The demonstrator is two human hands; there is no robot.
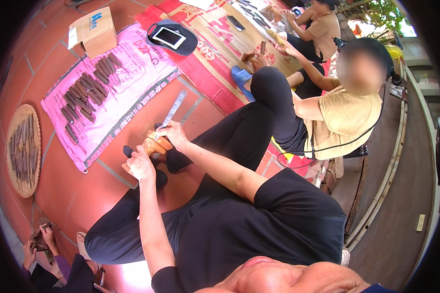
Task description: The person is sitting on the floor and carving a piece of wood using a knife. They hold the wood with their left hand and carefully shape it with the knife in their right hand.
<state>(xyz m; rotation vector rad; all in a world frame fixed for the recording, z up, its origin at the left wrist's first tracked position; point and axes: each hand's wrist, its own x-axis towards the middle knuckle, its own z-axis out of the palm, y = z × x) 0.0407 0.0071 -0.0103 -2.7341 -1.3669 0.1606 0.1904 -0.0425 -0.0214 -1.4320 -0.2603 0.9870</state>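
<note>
My left hand (141, 165) is closed around one end of a curved tan-orange piece (156, 143), low in front of my crossed legs. It looks like peeled wood or bark; its exact kind does not show. Against its upper right side, my right hand (175, 136) grips a long, flat grey strip (173, 110) like a knife blade, pointing up and away from me. My fingers hide its lower end. Just beyond my hands, a pink sack (132, 105) lies flat on the tiles, with rows of dark brown sticks (85, 93) on it.
A round woven tray (14, 183) with more brown sticks lies at left. A cardboard box (94, 30) and a cap (190, 41) holding a white phone (169, 37) stand beyond. At right a co-worker (347, 117) sits on a mat (205, 29); another person's hands (46, 237) work lower left.
</note>
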